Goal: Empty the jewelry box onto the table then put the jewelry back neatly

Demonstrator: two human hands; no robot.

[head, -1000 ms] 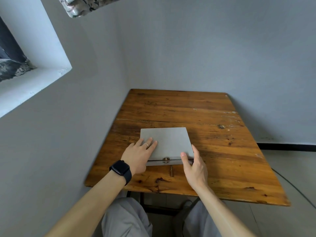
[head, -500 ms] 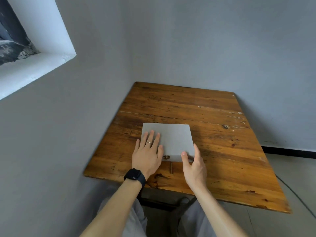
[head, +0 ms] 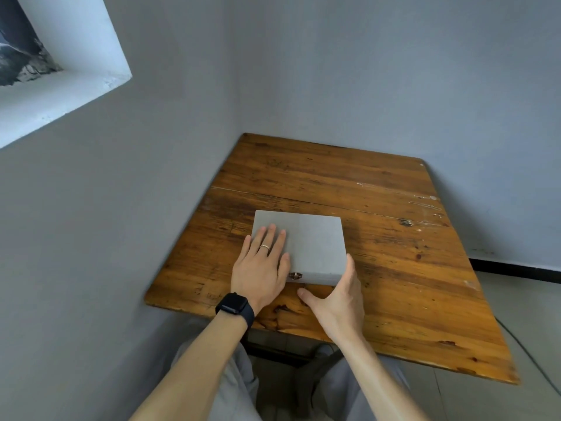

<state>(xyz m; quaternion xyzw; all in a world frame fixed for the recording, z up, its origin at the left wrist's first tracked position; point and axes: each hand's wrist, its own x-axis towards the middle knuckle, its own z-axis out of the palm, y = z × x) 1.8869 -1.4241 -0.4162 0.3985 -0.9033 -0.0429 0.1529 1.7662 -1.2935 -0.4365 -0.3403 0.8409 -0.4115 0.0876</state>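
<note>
Head view. Grey box [head: 306,244] sits on the wooden table [head: 394,253], toward the near left part of the top, lid down and flush. Small metal clasp [head: 295,275] on the front face, facing the person.

Left hand [head: 261,265]: flat, palm down on the left half of the lid, fingers spread and straight, holding nothing. Thumb lies along the lid's near edge, just beside the clasp. Ring [head: 264,247] on one finger; dark watch [head: 235,305] on the wrist.

Right hand [head: 340,299]: open, fingers apart, at the box's near right corner. Forefinger lies up along the right side of the box, touching or nearly so; cannot tell which. Thumb points left over the table just in front of the box, below the clasp, apart from it. Nothing clamped.

No jewelry visible on the table; contents of box hidden by the lid.

Table stands in a corner of grey walls [head: 364,71]. White window sill [head: 60,95] at upper left. Grey trousers [head: 233,387] at the lower edge.
</note>
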